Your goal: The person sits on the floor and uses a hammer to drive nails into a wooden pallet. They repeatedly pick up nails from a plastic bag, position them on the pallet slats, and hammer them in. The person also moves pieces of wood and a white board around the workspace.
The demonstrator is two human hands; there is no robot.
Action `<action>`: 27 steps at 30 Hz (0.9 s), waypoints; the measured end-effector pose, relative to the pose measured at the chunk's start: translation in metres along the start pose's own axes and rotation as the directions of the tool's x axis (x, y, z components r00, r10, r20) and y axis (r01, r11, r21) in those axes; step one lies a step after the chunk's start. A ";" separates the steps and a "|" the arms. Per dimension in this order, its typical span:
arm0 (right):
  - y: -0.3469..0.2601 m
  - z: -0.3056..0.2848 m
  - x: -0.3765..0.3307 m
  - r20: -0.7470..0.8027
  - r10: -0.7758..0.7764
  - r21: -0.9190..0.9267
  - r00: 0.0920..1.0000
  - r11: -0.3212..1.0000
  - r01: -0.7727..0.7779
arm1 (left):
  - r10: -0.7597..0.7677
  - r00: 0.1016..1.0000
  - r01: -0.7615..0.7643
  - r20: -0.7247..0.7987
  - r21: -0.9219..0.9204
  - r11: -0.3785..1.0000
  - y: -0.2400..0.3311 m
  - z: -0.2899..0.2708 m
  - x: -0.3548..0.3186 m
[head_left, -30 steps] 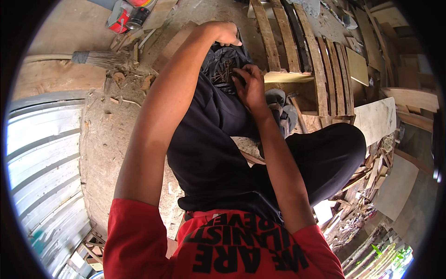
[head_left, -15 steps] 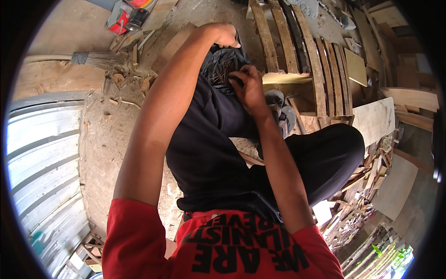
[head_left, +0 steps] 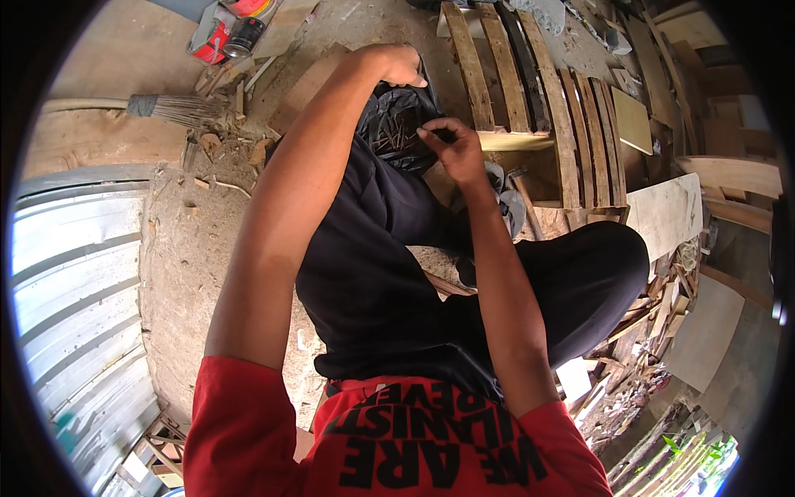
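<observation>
Bold black capital lettering (head_left: pixel 439 464) runs in several lines across the red shirt (head_left: pixel 323 472), upside down in this view. Markings on the red container (head_left: pixel 209 35) are too small to read.

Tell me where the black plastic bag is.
The black plastic bag is at the upper middle of the head view, with the left hand at its top edge, the right hand at its right and the wooden slats farther right.

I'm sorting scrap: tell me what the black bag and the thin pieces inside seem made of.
Black bag: probably thin plastic, slightly glossy, given its crinkles and highlights. Thin pieces: perhaps rusty metal, dull brown and straight like nails, too small to be sure.
</observation>
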State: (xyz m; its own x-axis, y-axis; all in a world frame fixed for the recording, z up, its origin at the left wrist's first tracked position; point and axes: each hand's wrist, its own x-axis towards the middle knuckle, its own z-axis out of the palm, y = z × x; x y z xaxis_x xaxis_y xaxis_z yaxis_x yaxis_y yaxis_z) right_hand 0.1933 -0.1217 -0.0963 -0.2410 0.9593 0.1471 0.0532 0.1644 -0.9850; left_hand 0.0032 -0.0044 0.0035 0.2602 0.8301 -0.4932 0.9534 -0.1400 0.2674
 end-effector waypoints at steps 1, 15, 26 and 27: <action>-0.002 -0.002 0.001 -0.010 0.096 0.064 0.995 0.993 -0.095 | 0.014 1.000 -0.015 -0.028 -0.008 1.000 0.000 0.001 -0.003; -0.053 -0.024 0.002 -0.031 0.371 0.700 0.928 0.671 -0.244 | 0.145 0.832 -0.350 -0.535 -0.305 0.886 0.043 0.017 -0.068; -0.074 -0.032 -0.031 0.055 0.361 0.818 0.931 0.519 -0.250 | 0.092 0.898 -0.437 -0.430 -0.848 0.300 0.093 0.066 -0.101; -0.073 -0.035 -0.036 0.053 0.376 0.815 0.925 0.519 -0.257 | 0.105 0.900 -0.434 -0.423 -0.850 0.299 0.095 0.071 -0.103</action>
State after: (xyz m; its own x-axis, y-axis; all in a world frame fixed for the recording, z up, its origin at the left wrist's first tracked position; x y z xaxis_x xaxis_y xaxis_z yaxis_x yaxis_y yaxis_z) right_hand 0.2320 -0.1601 -0.0269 -0.2543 0.9372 -0.2386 -0.7003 -0.3486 -0.6229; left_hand 0.0778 -0.1411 0.0207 0.2692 0.9608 -0.0656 0.0422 0.0563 0.9975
